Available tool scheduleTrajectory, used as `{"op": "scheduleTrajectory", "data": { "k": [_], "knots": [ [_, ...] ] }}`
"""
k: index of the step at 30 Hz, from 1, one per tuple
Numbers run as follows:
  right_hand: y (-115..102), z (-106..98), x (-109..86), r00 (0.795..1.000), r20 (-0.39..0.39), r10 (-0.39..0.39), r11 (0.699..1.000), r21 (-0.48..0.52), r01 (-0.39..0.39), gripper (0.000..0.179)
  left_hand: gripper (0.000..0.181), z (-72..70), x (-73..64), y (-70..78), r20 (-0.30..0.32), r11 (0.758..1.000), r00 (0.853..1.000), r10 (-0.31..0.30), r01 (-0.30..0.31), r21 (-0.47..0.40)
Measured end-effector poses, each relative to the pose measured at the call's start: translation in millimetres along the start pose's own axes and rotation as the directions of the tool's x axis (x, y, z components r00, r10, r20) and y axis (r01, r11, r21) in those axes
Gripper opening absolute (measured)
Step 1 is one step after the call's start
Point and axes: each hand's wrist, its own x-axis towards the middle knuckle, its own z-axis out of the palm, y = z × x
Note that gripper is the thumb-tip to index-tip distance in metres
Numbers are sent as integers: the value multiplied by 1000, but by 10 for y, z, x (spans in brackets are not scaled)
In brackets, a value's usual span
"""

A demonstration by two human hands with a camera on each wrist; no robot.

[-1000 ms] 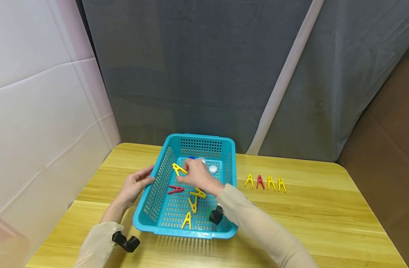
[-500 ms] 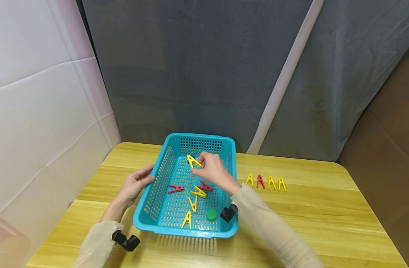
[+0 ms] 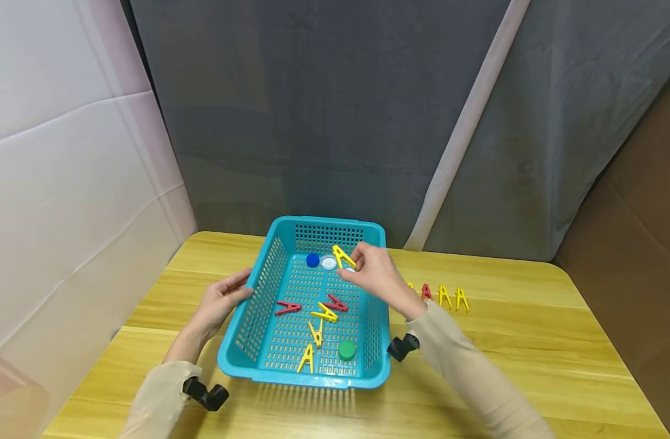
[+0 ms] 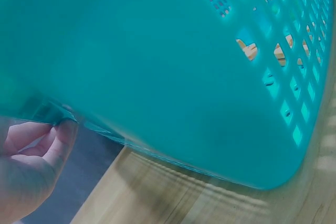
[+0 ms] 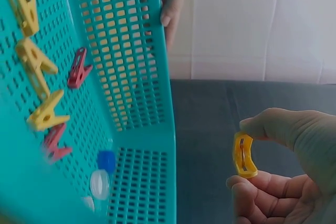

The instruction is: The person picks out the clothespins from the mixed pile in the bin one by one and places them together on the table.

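Observation:
My right hand (image 3: 375, 272) pinches a yellow clothespin (image 3: 337, 251) between thumb and fingertips, above the far right part of a turquoise plastic basket (image 3: 304, 379). In the right wrist view the same clothespin (image 5: 241, 156) sits edge-on between thumb and fingers. My left hand (image 3: 216, 308) grips the basket's left rim; in the left wrist view its thumb and fingers meet at the edge. Inside the basket lie two red clothespins (image 3: 288, 308), three yellow clothespins (image 3: 307, 358), a green cap (image 3: 347, 350), a blue cap (image 3: 313, 260) and white caps (image 3: 328, 263), one partly hidden by the right hand.
To the basket's right, a row of clothespins stands on the wooden table (image 3: 505, 353): a red clothespin (image 3: 426, 291) among yellow clothespins (image 3: 461, 299), the leftmost mostly hidden by the right wrist. A dark grey curtain (image 3: 324, 122) hangs behind the table, with a white cloth wall (image 3: 66, 183) at left.
My right hand has moved right across the basket with the yellow clothespin, uncovering a red clothespin and the green, blue and white caps. The left hand stays on the rim.

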Motion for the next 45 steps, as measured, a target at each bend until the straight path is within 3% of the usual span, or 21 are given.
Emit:
{"op": "scheduleTrajectory", "data": {
  "k": [12,23,38,45],
  "knots": [
    [278,-241,-263,996,-59,65,998,-19,-66,26,55,-15,-19,2,-10,1000,1000,14,-14,8],
    [621,-325,-541,988,-100,116,991,-58,-122,26,56,-9,-20,2,-11,1000,1000,1,-1,13],
    [1091,-277,-898,977,-108,183,975,-111,-195,27,55,-5,-16,-2,-3,1000,1000,-9,9,12],
    [1200,-169,-974,974,-91,206,969,-116,-216,26,55,-5,-13,3,-6,1000,1000,-11,11,24]
  ]
}}
